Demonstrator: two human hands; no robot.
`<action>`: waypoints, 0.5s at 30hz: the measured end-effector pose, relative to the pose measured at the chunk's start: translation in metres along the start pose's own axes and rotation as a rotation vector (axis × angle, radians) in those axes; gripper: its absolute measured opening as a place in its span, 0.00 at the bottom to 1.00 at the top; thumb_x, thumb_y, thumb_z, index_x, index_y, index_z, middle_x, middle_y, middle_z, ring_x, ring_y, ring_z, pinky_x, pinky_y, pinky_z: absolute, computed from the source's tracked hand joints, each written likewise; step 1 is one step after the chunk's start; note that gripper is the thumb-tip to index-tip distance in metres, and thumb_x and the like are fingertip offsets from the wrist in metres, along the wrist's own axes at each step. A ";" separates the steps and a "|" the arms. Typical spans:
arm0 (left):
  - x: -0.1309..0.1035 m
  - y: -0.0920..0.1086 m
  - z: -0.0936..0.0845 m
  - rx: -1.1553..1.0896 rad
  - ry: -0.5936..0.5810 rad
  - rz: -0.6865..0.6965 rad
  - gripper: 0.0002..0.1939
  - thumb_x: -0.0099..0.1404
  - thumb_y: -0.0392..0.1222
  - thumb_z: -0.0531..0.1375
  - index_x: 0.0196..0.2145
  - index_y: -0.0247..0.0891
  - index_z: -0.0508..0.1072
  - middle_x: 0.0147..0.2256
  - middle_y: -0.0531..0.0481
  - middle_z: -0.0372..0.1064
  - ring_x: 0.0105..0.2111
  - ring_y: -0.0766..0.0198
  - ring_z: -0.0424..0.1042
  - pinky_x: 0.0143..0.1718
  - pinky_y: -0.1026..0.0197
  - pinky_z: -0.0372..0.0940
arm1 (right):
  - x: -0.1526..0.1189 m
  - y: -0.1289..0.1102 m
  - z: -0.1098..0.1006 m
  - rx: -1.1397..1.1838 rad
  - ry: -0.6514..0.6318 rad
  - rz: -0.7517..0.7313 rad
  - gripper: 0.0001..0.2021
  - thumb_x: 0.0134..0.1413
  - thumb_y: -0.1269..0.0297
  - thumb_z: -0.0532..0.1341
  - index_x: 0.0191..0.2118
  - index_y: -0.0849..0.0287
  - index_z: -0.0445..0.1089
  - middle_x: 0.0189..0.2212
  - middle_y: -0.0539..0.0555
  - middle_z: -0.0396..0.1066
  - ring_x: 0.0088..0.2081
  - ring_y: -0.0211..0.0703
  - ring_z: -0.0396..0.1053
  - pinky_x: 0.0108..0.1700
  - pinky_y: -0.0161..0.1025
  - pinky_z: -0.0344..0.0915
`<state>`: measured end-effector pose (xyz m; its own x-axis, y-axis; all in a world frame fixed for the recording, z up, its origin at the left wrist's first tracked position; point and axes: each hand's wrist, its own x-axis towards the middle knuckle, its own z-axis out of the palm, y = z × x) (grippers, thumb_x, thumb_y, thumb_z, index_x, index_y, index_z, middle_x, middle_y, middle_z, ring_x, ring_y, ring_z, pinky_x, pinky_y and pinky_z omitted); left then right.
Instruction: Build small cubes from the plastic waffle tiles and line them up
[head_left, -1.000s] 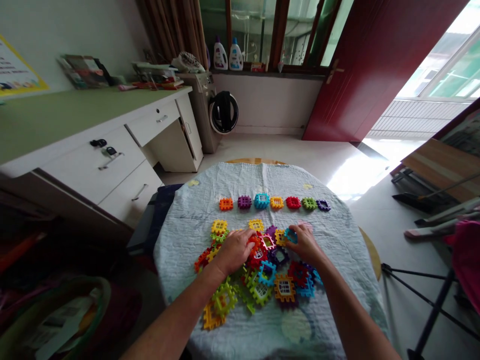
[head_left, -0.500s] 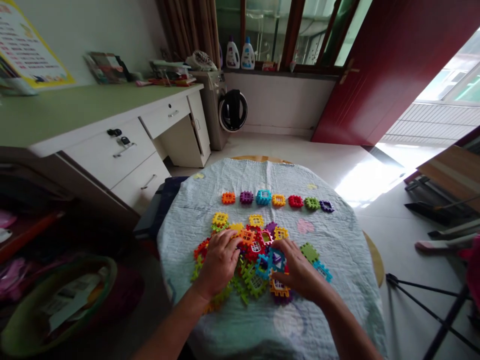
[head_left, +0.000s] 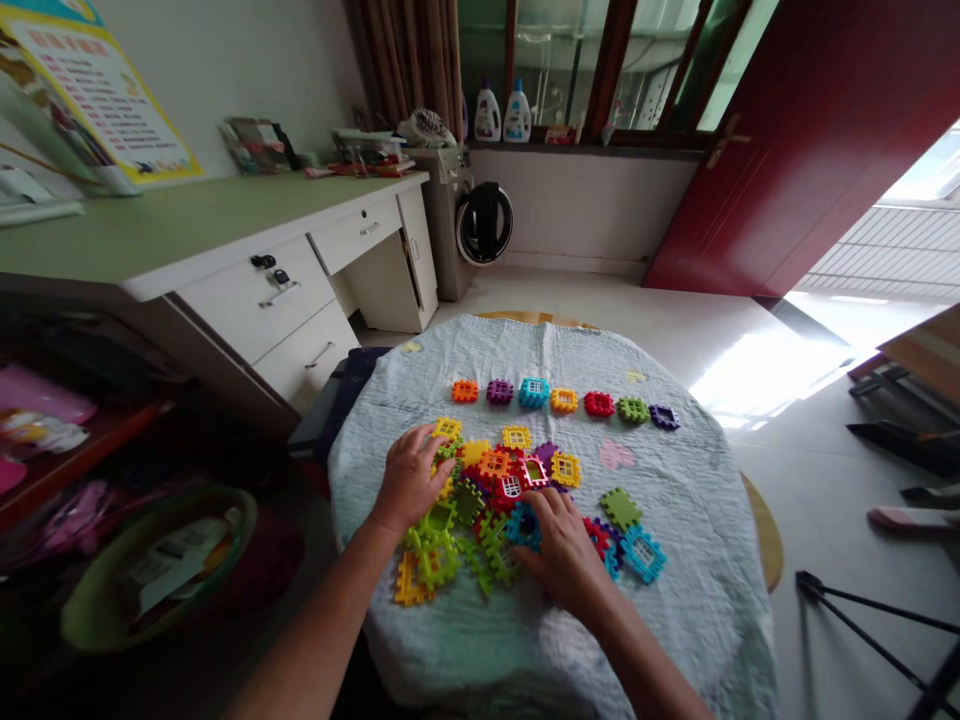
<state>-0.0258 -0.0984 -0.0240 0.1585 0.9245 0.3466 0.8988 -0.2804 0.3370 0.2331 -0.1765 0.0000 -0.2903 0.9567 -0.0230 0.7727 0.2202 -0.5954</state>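
A heap of colourful plastic interlocking window blocks lies on the cloth-covered table. My left hand (head_left: 411,478) is at the heap's left side, fingers spread and thumb apart, touching or just over green and yellow blocks. A yellow window block (head_left: 448,427) lies just beyond its fingertips. My right hand (head_left: 559,540) curls over the front right of the heap, with a blue window block (head_left: 523,527) between thumb and fingers. An orange block (head_left: 495,463) and a red block (head_left: 510,488) sit mid-heap. Beneath my right palm the pieces are hidden.
Behind the heap runs a row of separate blocks, among them a turquoise block (head_left: 534,391) and a red block (head_left: 599,403). A green block (head_left: 621,508) and a light-blue block (head_left: 644,553) lie right of the heap. A tripod leg (head_left: 885,610) stands beyond the table (head_left: 697,640).
My left hand has moved left and away from the heap's middle, uncovering green and orange blocks. My right hand has shifted slightly left and down with the blue block. The view has turned a little left.
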 end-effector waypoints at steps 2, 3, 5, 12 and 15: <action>0.003 -0.018 0.001 -0.021 -0.005 -0.034 0.16 0.64 0.49 0.57 0.46 0.41 0.73 0.54 0.41 0.66 0.56 0.49 0.64 0.60 0.45 0.59 | 0.000 -0.002 0.003 -0.012 0.021 0.011 0.24 0.46 0.67 0.65 0.52 0.52 0.65 0.47 0.57 0.67 0.48 0.54 0.63 0.51 0.48 0.62; 0.004 -0.027 0.002 -0.041 -0.010 -0.054 0.17 0.64 0.51 0.57 0.46 0.40 0.73 0.55 0.41 0.65 0.57 0.49 0.64 0.61 0.45 0.59 | 0.000 -0.003 0.004 -0.021 0.031 0.012 0.23 0.46 0.67 0.64 0.51 0.53 0.66 0.46 0.57 0.68 0.48 0.54 0.63 0.51 0.48 0.62; 0.008 -0.045 0.005 -0.093 -0.025 -0.094 0.19 0.64 0.53 0.56 0.47 0.40 0.73 0.56 0.41 0.64 0.58 0.50 0.63 0.61 0.45 0.58 | 0.000 -0.005 0.005 -0.034 0.053 0.008 0.22 0.45 0.67 0.64 0.50 0.53 0.67 0.44 0.57 0.68 0.47 0.53 0.63 0.50 0.47 0.62; 0.026 -0.071 0.016 -0.278 -0.071 -0.126 0.23 0.64 0.57 0.53 0.45 0.37 0.73 0.50 0.43 0.72 0.52 0.54 0.70 0.58 0.50 0.62 | 0.014 0.014 -0.029 0.020 0.186 -0.051 0.23 0.43 0.71 0.61 0.49 0.54 0.66 0.44 0.55 0.69 0.47 0.50 0.64 0.51 0.46 0.61; 0.027 -0.067 0.018 -0.261 -0.028 -0.121 0.20 0.64 0.56 0.54 0.42 0.39 0.74 0.45 0.46 0.75 0.48 0.55 0.72 0.56 0.51 0.64 | 0.041 0.042 -0.053 -0.045 0.263 -0.045 0.25 0.45 0.71 0.60 0.53 0.56 0.65 0.48 0.57 0.68 0.49 0.52 0.63 0.53 0.48 0.60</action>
<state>-0.0740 -0.0503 -0.0533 0.0706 0.9611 0.2671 0.7767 -0.2210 0.5898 0.2829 -0.1180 0.0166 -0.1730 0.9609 0.2161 0.7884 0.2666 -0.5544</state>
